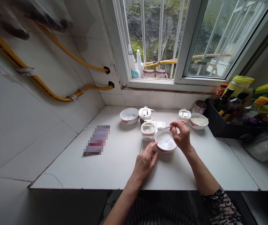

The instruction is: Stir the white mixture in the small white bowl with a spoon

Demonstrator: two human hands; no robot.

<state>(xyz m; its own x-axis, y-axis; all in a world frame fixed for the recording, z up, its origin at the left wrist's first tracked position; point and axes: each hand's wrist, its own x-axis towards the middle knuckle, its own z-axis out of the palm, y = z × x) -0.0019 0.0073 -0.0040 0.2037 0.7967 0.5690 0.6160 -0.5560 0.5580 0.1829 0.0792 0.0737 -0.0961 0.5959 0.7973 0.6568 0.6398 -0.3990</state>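
We have the white spoon (164, 128) pinched between the closed fingers of our right hand (182, 135), its far end reaching left of them, over the back rim of the bowl of white contents (166, 142). That bowl sits on the tabletop (120, 165) just below and left of those fingers. Our left hand (145, 160) has its fingers partly curled, tips against the bowl's left rim; we cannot tell whether they close on it. Just beyond the left fingertips stands a lidded jar (148, 131), crowding the bowl's left side and in the way of any sideways shift. Behind it, farther from our fingers, are a second jar (145, 115) and, to its left, another bowl (129, 116). Well to the left of the left fingers lies a pixelated item (96, 140). Beyond the right fingers we see a small clear-lidded jar (184, 114) and, to their right, a bowl of pale contents (198, 121). Farther right of them, a black box (230, 126) packed with bottles (235, 104) fills the tabletop's back corner, with a purple-handled pot (259, 150) nearer us.
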